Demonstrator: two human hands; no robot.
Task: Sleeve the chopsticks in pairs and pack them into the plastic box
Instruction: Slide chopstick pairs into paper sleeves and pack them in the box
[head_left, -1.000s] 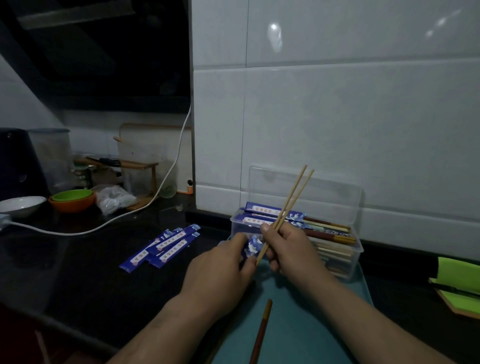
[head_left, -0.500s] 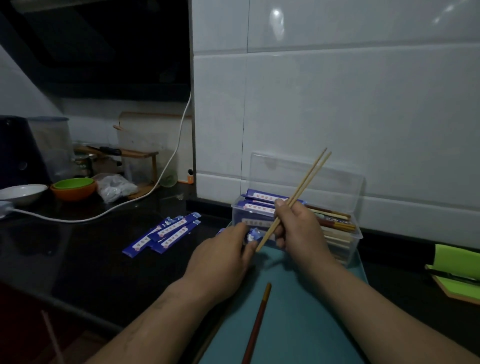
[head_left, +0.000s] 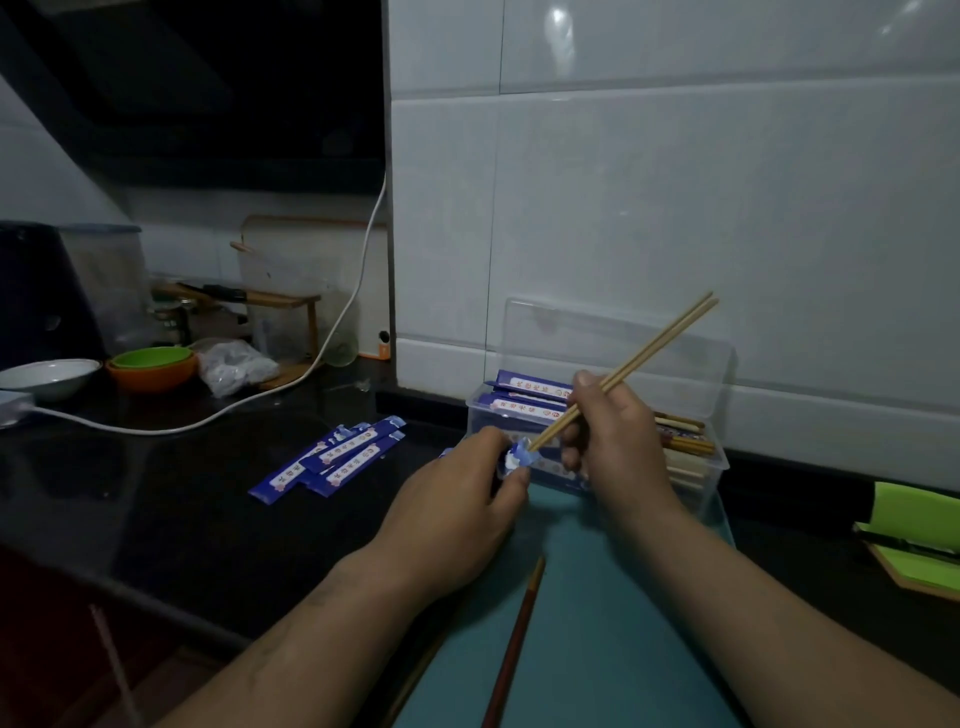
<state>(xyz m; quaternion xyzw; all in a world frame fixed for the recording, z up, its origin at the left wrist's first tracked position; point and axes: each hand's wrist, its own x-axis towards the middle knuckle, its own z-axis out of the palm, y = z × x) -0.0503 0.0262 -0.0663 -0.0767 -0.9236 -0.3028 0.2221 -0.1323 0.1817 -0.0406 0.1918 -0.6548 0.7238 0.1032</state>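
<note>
My R hand grips 2 chopsticks, tips at the sleeve mouth my L hand pinches. Risk: tips splay, 1 misses & prob tears it.

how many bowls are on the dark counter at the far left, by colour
white shallow bowl: 1
green round bowl, sitting inside the orange one: 1
orange round bowl: 1
total: 3
</note>
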